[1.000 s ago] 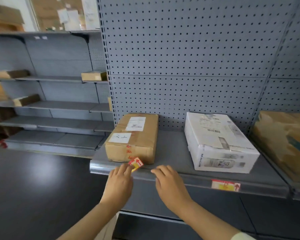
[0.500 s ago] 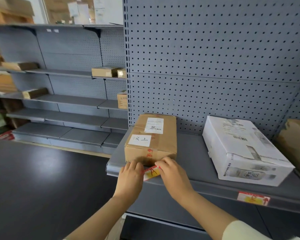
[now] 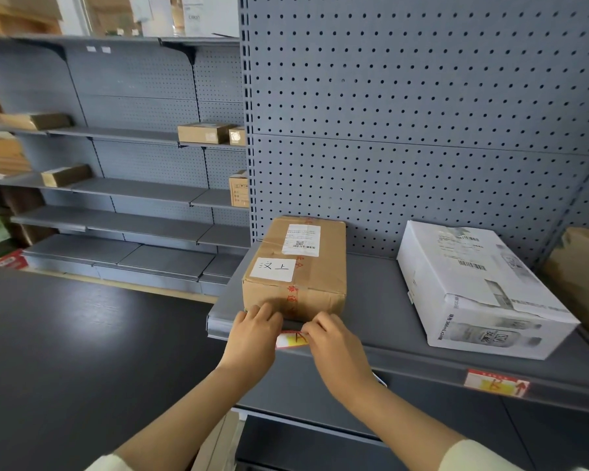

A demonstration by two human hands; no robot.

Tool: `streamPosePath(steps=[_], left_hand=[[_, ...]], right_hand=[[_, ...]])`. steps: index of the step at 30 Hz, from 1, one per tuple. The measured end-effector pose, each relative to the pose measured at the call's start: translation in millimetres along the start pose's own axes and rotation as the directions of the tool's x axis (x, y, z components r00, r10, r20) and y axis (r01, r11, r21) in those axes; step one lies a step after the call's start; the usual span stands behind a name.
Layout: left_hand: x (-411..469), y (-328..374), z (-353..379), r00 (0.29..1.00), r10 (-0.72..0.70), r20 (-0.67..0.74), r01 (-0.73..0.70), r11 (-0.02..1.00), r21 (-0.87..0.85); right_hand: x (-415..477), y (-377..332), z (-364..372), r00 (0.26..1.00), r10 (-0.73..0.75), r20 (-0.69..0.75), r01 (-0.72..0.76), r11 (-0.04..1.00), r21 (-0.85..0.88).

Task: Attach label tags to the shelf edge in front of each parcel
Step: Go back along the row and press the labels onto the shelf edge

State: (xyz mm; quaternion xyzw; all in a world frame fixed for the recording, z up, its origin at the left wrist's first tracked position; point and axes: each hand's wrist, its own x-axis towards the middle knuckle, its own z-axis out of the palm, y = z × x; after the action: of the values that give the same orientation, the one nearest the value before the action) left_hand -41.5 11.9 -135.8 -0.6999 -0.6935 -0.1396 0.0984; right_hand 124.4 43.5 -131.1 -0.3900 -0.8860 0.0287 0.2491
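A brown cardboard parcel (image 3: 298,266) with white stickers stands on the grey shelf (image 3: 374,300). Directly in front of it, a red, white and yellow label tag (image 3: 291,339) lies against the shelf edge (image 3: 419,365). My left hand (image 3: 254,338) holds the tag's left end and my right hand (image 3: 335,348) holds its right end; both cover most of it. A white printed parcel (image 3: 473,287) lies further right, with a second red and yellow tag (image 3: 497,383) fixed on the edge below it.
A grey pegboard wall (image 3: 405,113) backs the shelf. Another brown parcel (image 3: 582,277) sits at the far right. To the left run grey shelves (image 3: 133,192) with small boxes (image 3: 206,132). A dark floor (image 3: 65,351) spreads below on the left.
The tag went from my left fingers, tilted above the edge, down flat onto the shelf edge. My right hand joined it on the tag. The view shifted left and closer.
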Motion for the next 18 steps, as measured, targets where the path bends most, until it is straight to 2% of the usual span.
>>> streamPosePath(steps=[4,9,18], left_hand=[[4,-8,-6,1.000,0.012,0.024,-0.012,1.000,0.021],[3,-7,-7,0.997,0.035,0.064,-0.038,0.999,0.039],[-12,-4,2,0.999,0.036,-0.012,-0.036,0.999,-0.034]], right_hand=[[6,-1,2,0.998,0.063,0.022,-0.064,0.997,0.053],[3,2,5,0.995,0.035,0.090,-0.034,0.999,-0.010],[-7,6,9,0.994,-0.011,0.106,0.022,0.994,-0.108]])
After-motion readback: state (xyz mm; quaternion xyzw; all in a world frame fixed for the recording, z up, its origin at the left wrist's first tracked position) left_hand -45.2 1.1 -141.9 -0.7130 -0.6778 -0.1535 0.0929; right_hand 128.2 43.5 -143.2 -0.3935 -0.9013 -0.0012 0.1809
